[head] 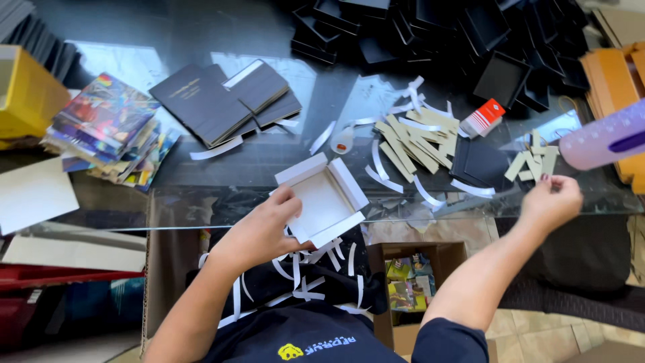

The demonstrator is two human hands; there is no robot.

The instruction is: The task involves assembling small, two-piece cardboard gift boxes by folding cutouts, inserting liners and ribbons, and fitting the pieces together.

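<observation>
A: L hand [259, 232]?

B: Curled round the near-left corner of the white box tray [322, 200], thumb on the rim, fingers under. Tray's tilted, at the near edge of the glass table [175, 171].

A: R hand [552, 202]?

B: Well right of the tray, fingertips pressed together; can't tell if they pinch anything. Just nearer than a small heap of tan card strips [534, 163].

A: Rest?

B: Bigger strip pile [416, 138] w/ white paper strips beyond-right of tray, black boxes [430, 27] further back, colourful cards [107, 128] far left.
</observation>
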